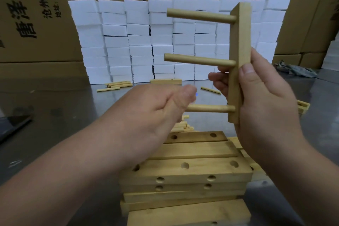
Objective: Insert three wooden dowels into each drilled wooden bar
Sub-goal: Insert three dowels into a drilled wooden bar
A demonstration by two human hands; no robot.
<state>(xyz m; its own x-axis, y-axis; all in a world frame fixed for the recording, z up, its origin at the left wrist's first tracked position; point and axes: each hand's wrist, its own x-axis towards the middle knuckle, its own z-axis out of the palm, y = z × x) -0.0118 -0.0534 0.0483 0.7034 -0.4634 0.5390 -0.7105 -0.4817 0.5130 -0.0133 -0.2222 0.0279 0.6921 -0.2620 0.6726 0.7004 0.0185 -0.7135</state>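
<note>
A pale, drilled wooden bar [239, 46] fitted with three round dowels is held upright above the grey metal table [64, 115].

The bar's lower half is clamped by the right hand [266, 108], thumb on the near face and fingers behind. The top dowel [200, 15], middle dowel [200, 60] and lowest dowel [211, 108] are seated in it, pointing left. The lowest dowel's free end is enclosed by the curled, blurred fingers of the left hand [157, 108]. A stack of drilled wooden bars [185, 174] is seen at the table's near edge. Loose dowels [117, 84] are scattered toward the far edge, before white foam blocks [139, 42] and brown cardboard boxes [36, 14].
</note>
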